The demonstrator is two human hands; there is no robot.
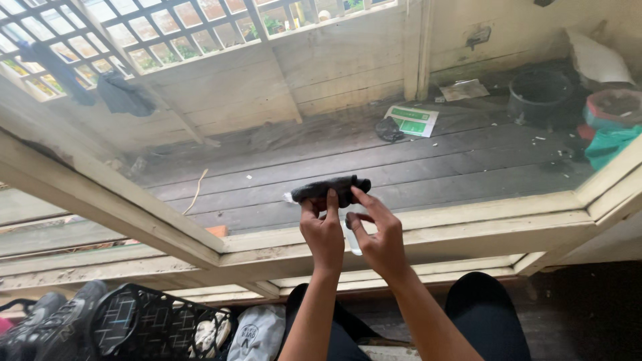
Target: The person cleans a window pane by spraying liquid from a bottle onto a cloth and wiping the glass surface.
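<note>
You hold the black roll [331, 189] level above the window frame [401, 234], left hand [323, 234] and right hand [378, 237] fingers clamped on it; judged mid-handling, so keep both grips firm next.

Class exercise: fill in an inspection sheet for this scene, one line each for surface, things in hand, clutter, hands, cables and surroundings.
Surface: weathered grey plank floor behind a pale wooden window frame.
Things in hand: dark rolled cloth bundle, held level; a small clear item below it, unclear.
Clutter: green-and-white paper packet, black round pot, teal cloth.
Hands: left hand and right hand both grip the bundle.
Cables: nothing seen.
Surroundings: white lattice railing, shoes in a black mesh basket.
</note>
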